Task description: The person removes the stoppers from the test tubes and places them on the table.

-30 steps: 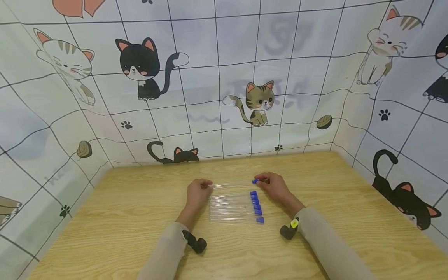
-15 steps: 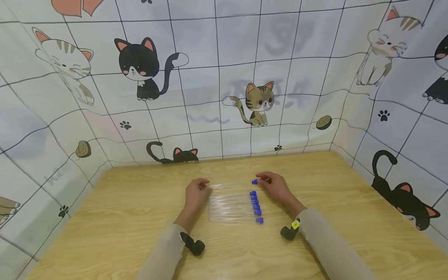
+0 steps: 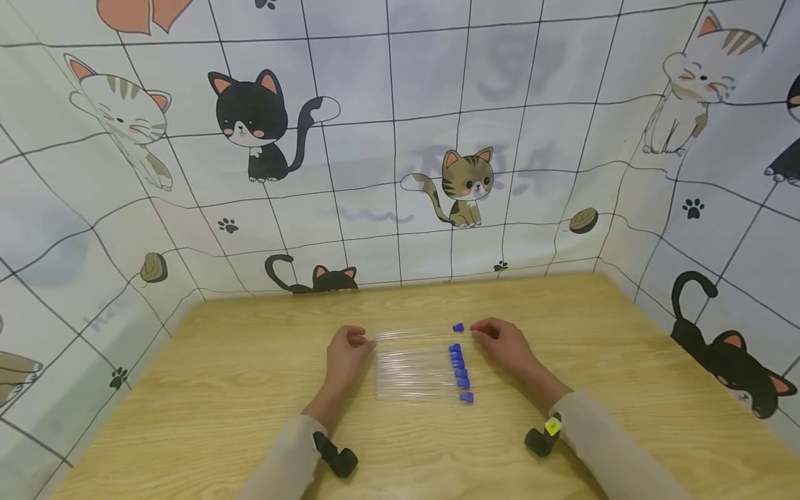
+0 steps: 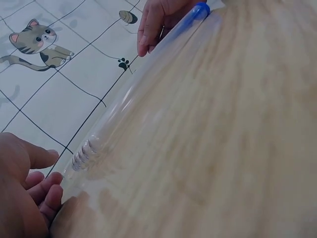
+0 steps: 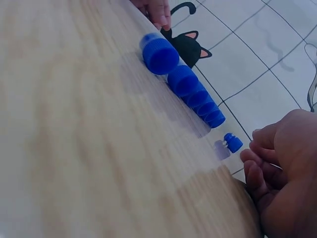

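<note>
Several clear test tubes (image 3: 415, 364) with blue caps (image 3: 459, 364) lie side by side on the table, caps to the right. Farther back lie more clear tubes (image 3: 412, 332), with blue caps (image 3: 459, 327) at their right end. My left hand (image 3: 346, 355) is at the left ends of those back tubes, its fingers loosely bent; in the left wrist view its fingertips (image 4: 54, 191) are close to the rounded ends, and contact is hard to tell. My right hand (image 3: 507, 346) stands just right of the back caps, apart from them, holding nothing. The right wrist view shows the cap row (image 5: 183, 80) end-on.
The wooden table (image 3: 262, 389) runs up to a white grid cloth (image 3: 369, 229) printed with cats, which stands behind and at both sides. A black wrist camera (image 3: 337, 458) sits on the left sleeve and another wrist camera (image 3: 542, 439) on the right.
My right hand has let go of the back caps and drawn off to the right and nearer. My left hand has shifted slightly left and nearer. The tubes keep their layout.
</note>
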`<state>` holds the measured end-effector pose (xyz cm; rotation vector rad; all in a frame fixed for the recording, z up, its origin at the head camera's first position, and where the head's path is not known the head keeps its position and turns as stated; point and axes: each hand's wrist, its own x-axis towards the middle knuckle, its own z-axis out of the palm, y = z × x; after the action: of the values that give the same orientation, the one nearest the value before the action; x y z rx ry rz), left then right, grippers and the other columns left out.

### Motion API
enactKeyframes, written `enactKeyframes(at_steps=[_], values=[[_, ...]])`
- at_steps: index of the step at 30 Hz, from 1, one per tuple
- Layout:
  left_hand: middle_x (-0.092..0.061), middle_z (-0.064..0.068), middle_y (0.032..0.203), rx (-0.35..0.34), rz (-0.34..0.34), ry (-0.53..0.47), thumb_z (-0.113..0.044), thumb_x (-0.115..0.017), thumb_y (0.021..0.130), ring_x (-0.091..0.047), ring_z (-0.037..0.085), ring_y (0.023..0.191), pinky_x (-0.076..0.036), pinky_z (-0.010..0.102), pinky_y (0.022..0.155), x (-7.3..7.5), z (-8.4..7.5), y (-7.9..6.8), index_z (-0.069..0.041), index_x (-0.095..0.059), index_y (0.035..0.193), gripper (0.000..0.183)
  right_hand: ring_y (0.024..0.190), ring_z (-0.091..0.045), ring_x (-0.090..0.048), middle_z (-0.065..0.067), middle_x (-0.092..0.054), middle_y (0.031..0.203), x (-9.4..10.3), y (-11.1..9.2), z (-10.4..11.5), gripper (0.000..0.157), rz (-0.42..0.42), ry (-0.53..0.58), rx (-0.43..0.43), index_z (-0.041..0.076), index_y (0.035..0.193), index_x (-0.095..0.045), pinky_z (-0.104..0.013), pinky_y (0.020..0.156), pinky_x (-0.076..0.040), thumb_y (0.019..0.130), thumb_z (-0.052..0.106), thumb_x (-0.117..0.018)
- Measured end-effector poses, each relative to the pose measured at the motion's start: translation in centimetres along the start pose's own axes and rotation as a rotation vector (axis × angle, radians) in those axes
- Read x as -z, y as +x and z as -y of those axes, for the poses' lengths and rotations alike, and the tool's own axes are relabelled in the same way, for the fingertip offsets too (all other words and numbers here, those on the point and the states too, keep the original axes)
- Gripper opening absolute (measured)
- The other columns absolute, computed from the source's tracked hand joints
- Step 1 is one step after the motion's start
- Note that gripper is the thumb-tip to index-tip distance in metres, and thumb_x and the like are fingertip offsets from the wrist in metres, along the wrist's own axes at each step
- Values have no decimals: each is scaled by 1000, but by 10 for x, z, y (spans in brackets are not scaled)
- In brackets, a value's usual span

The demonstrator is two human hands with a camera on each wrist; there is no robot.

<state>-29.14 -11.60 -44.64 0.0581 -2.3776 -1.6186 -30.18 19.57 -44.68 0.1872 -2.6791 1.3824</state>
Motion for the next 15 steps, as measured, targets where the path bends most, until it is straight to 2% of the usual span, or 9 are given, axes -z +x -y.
enactKeyframes(at_steps=[7, 15], values=[[-65, 4, 84, -41, 71, 71, -12, -71, 86, -58, 19, 80, -45, 31, 72, 10, 0, -8, -3, -69, 92, 11, 88, -19, -57, 0, -66, 97, 0, -14, 10, 17, 69, -34, 41, 10, 102, -70, -36, 80, -46, 95, 22, -62], [-68, 3, 88, -40, 165, 100, -13, -69, 88, -60, 20, 87, -48, 35, 74, 16, -3, -14, -3, -72, 93, 12, 88, -16, -57, 2, -66, 95, 0, -18, 22, 14, 87, -74, 36, 11, 97, -71, -36, 80, -45, 94, 22, -63]])
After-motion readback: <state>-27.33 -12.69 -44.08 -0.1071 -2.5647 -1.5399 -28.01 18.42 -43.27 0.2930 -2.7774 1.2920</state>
